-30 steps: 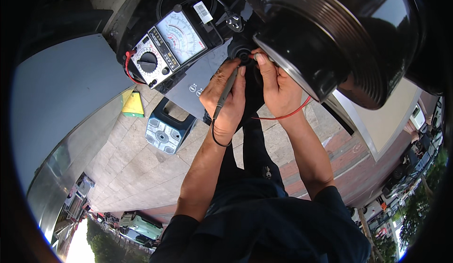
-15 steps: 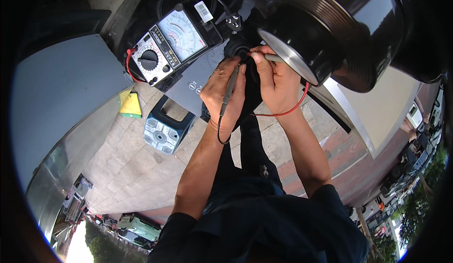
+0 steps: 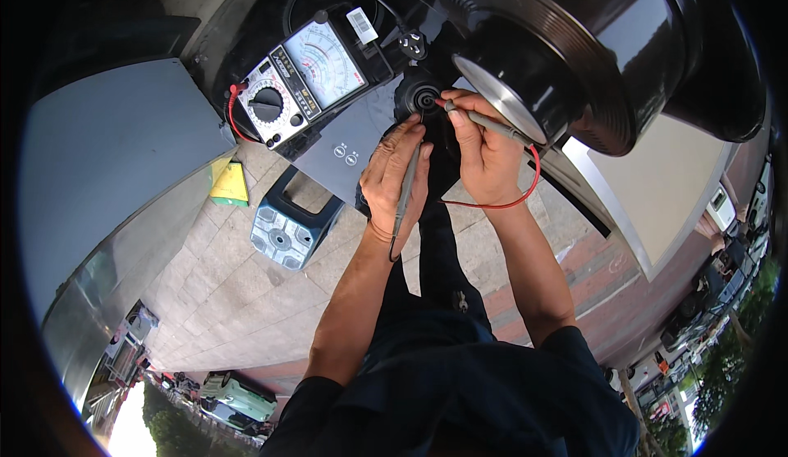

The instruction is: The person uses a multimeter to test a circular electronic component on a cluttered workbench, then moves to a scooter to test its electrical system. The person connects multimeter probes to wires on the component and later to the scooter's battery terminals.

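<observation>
My left hand [image 3: 392,174] is closed around a grey test probe [image 3: 406,185] with a black lead, its tip end at the near rim of a round black connector [image 3: 417,88] with concentric rings. My right hand [image 3: 490,162] pinches a second test probe [image 3: 497,127], grey with a red tip and a red lead [image 3: 533,180]. That red tip points into the rings from the right; whether it touches metal is too small to tell. An analog multimeter [image 3: 275,84] with a dial and needle scale lies to the left.
A large glossy black vessel [image 3: 533,55] with a metal rim lies at the right. The connector sits beside a grey panel [image 3: 324,147]. Beyond it are a power plug [image 3: 412,44] and a cord. A blue stool [image 3: 283,227] and a yellow-green sponge [image 3: 231,185] are below.
My right hand has drawn slightly back, and more of its probe and the connector's rings show. The left hand has shifted slightly down and right. The whole view has moved a little.
</observation>
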`<act>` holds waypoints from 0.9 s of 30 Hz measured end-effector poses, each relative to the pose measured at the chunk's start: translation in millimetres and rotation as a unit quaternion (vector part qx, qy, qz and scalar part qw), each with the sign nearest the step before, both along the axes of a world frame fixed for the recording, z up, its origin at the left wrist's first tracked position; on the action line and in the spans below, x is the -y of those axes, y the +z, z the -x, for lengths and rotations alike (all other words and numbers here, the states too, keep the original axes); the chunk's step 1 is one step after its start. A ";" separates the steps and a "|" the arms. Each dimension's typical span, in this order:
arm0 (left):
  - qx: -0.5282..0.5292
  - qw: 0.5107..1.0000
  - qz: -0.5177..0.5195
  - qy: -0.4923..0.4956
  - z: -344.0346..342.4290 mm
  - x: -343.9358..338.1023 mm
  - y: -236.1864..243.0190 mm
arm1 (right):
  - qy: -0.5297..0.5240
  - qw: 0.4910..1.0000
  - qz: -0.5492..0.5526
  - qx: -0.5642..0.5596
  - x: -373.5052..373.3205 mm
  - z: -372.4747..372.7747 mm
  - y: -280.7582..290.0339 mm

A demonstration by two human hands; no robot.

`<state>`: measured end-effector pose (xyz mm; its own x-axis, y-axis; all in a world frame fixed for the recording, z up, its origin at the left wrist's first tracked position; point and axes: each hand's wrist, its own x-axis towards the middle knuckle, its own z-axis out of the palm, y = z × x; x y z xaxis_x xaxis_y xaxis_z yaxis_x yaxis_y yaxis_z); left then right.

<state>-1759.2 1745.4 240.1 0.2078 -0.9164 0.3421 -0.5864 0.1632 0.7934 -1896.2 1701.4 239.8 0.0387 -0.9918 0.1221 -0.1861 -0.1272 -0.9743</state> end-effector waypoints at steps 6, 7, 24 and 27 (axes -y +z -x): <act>-0.039 0.999 -0.031 0.012 -0.5 -2.4 -1.4 | 0.017 0.998 -0.054 -0.027 1.5 1.9 7.8; -0.042 0.998 -0.034 0.013 -0.7 -2.1 -1.4 | 0.012 0.996 -0.076 -0.050 -2.3 4.0 3.8; -0.053 0.997 -0.049 -0.002 -6.2 -2.7 -10.9 | 0.014 0.996 -0.069 -0.053 2.5 3.9 9.1; -0.051 0.997 -0.050 -0.001 -6.6 -2.6 -10.5 | 0.014 0.999 -0.035 -0.037 2.1 3.0 4.2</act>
